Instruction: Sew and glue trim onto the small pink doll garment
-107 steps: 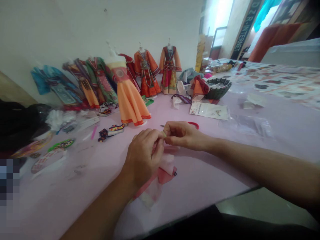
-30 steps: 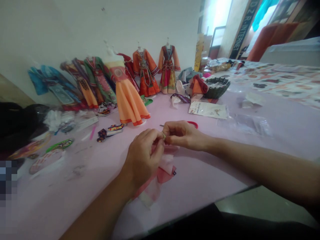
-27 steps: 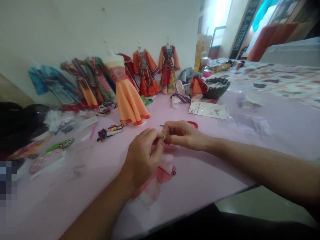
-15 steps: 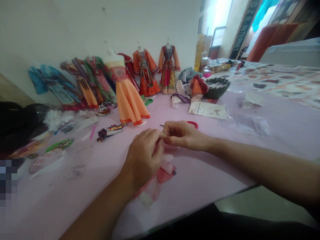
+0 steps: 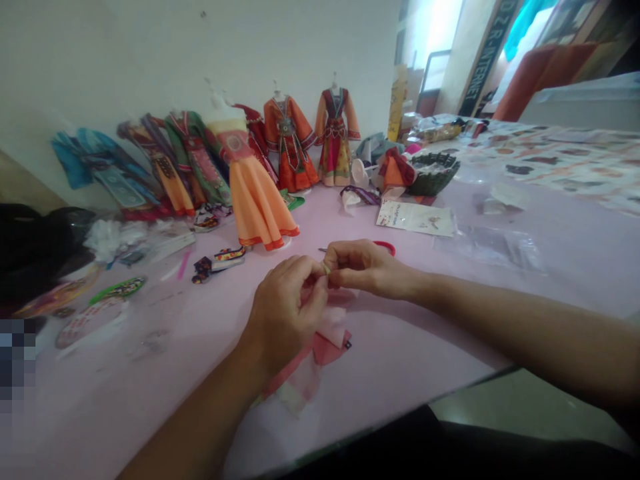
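Observation:
My left hand and my right hand meet above the table, fingertips pinched together. Between them shows a small yellowish edge of cloth. Pink fabric with paler, whitish parts hangs below and behind my left hand and reaches the tabletop; a small dark spot marks its right corner. My fingers cover most of the pinched part, and whether a needle is there I cannot make out. Just behind my right hand lie red-handled scissors, partly hidden, with a tip poking out to the left.
A doll-sized stand wears an orange skirt; several small costumes, including a blue robe, line the wall. A dark woven basket, a printed card and a clear plastic bag lie right. Patterned ribbon lies left. The table edge is near me.
Both hands stay pinched in nearly the same place. The left fingers have shifted slightly, and a little more of the yellowish edge shows between the fingertips.

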`<state>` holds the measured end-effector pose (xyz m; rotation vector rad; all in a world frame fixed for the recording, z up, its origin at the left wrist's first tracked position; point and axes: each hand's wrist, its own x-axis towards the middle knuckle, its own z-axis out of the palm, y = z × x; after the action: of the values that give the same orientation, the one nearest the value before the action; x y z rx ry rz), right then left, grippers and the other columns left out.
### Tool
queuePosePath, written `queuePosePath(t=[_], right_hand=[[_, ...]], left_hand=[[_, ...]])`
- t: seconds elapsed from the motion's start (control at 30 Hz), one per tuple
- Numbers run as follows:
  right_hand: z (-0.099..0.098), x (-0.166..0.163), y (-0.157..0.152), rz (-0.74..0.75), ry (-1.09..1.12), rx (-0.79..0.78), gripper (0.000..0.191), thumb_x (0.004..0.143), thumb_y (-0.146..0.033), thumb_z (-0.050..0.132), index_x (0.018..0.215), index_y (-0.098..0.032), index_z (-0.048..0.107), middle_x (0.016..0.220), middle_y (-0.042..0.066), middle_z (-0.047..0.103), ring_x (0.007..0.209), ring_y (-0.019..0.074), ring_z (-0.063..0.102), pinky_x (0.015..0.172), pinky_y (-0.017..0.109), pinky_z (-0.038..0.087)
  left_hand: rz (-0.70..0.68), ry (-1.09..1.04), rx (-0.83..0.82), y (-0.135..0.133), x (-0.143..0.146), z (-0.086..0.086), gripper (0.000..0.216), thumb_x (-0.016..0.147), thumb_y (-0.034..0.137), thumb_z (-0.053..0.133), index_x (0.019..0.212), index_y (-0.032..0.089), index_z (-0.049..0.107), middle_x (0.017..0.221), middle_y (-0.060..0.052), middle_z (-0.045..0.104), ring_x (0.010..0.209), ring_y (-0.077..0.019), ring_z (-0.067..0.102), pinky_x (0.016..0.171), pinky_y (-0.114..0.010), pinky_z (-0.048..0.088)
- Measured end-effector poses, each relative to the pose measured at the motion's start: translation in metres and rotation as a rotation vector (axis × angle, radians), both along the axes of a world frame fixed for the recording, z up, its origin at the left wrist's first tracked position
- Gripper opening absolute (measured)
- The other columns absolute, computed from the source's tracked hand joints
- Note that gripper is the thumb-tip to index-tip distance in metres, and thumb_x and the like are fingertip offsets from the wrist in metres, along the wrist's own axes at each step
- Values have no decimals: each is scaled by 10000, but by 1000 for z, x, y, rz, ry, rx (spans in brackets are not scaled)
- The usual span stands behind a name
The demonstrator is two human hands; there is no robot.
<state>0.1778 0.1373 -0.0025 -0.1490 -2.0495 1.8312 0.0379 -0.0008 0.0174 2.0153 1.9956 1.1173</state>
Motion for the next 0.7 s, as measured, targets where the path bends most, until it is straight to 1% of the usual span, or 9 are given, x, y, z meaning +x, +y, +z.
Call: queuePosePath(t=[0.1, 0.2, 0.37, 0.57, 0.7], right_hand=[[0, 0, 2, 13, -11, -45, 54, 800, -182, 669, 827, -155, 631, 738, -19, 616, 679, 108, 520, 625, 241, 381], [0, 0, 4, 17, -7, -96, 60, 811, -193, 685, 837, -145, 660, 768, -6, 654, 713, 111, 562, 676, 245, 424], [-2, -1, 6, 56, 7, -193, 85, 839, -219, 710, 839, -141, 675, 759, -8, 664, 690, 100, 581, 682, 237, 456], [-4, -2, 7, 93, 12, -290, 86, 851, -205, 727, 837, -137, 676, 772, -1, 676, 700, 91, 609, 696, 219, 491], [-6, -3, 8, 127, 18, -365, 68, 847, -189, 727, 849, -136, 684, 768, 1, 673, 703, 90, 616, 709, 212, 506]], left_hand=[[12, -115, -35, 1, -1, 2, 116, 903, 181, 555, 805, 200, 615, 809, -3, 674, 767, -164, 603, 721, -314, 452], [27, -205, -86, 2, -2, 4, 126, 904, 209, 558, 805, 199, 637, 790, 6, 672, 749, -153, 594, 703, -301, 447], [19, -294, -128, 4, -4, 4, 159, 907, 266, 566, 781, 202, 637, 740, 20, 637, 704, -143, 559, 655, -288, 429], [-14, -436, -152, 4, -3, 4, 148, 889, 298, 599, 782, 211, 653, 760, 9, 670, 722, -154, 610, 668, -288, 478], [-12, -448, -138, 5, -2, 6, 151, 883, 305, 604, 770, 215, 649, 751, 3, 672, 715, -164, 616, 665, -301, 490]])
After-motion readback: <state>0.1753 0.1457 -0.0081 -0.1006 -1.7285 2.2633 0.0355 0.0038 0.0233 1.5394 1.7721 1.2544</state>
